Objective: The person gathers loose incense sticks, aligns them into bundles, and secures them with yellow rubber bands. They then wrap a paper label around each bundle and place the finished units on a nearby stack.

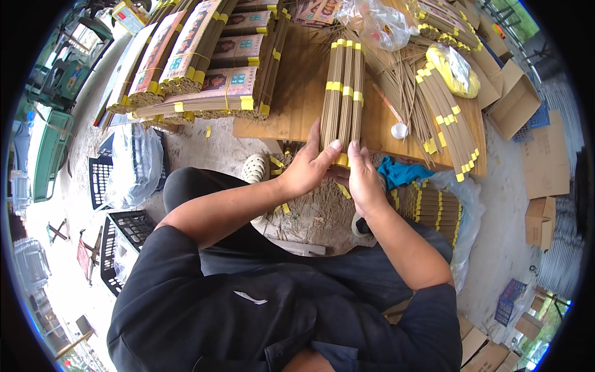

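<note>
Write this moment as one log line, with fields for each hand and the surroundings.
left hand: on near end of incense bundles | right hand: same end | surface: wooden table | nearby: packaged stacks

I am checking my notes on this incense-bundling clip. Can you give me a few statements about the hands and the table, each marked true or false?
1. Both hands grip the near end of the upright brown incense-stick bundles with yellow bands. True: left hand and right hand meet there.
2. The bundles lie on a wooden table. True.
3. A red cloth lies by the right hand. False: the crumpled cloth is blue.
4. The stacked packs with printed paper wrappers sit to the person's right. False: they are on the left.
5. Flattened brown cardboard boxes lie at the right. True.
</note>
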Tool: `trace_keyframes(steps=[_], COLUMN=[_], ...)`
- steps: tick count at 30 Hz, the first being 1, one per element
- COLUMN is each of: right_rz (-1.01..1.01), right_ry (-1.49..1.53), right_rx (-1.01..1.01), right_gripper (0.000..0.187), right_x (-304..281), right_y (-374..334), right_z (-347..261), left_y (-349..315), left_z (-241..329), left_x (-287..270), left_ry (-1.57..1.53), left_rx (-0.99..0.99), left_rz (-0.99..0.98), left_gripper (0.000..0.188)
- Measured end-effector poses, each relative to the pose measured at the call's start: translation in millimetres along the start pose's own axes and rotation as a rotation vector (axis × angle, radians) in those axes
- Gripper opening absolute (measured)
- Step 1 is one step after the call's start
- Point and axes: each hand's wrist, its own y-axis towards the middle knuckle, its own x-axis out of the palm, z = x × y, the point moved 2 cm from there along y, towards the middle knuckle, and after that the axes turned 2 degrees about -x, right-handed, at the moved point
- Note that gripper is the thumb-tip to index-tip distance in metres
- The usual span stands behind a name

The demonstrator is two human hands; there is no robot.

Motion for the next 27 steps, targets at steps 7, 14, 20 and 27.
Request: trace_keyframes(steps=[7,14,20,27], right_rz=[0.050,0.069,0.095,-0.013], right_ry=[-0.114,-0.153,-0.051,0.082], right_rx=[-0.087,-0.120,-0.066,0.128], right_gripper=[0.064,0.062,0.054,0.055], right_x=[8,2,-1,4], right_y=[-2,4,8,0], right_z=[-17,-4,-7,-33], left_y=[6,-2,4,5], left_z=[-1,3,3,3], left_x=[1,4,12,4], left_ry=[0.045,-0.195,-0.173,-0.154], left_rx=[0.000,-0.070,-0.075,-0.131], left_rz=[0.017,-0.098,-0.073,-0.011], left_gripper=[0.094,0.098,0.096,0.102])
